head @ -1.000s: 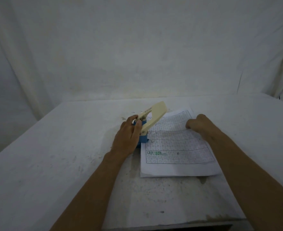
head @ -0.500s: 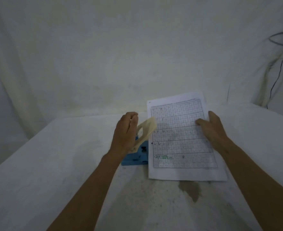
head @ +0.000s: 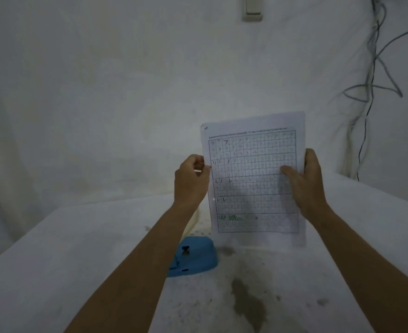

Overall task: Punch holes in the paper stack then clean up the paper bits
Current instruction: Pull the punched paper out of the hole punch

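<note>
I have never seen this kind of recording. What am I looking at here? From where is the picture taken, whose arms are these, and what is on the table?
There is no machine here. A person wears a camera on the head, so the picture looks forward and down along their own two bare arms.

Both hands hold up a paper stack, upright in front of the wall. The left hand pinches its left edge; the right hand grips its right edge. The top sheet is a printed grid with handwriting, and a small punched hole shows near the left edge.

Below, on the white table, lies a blue hole punch, partly hidden by the left arm. The table also has a dark stain. Cables hang on the wall at right.
</note>
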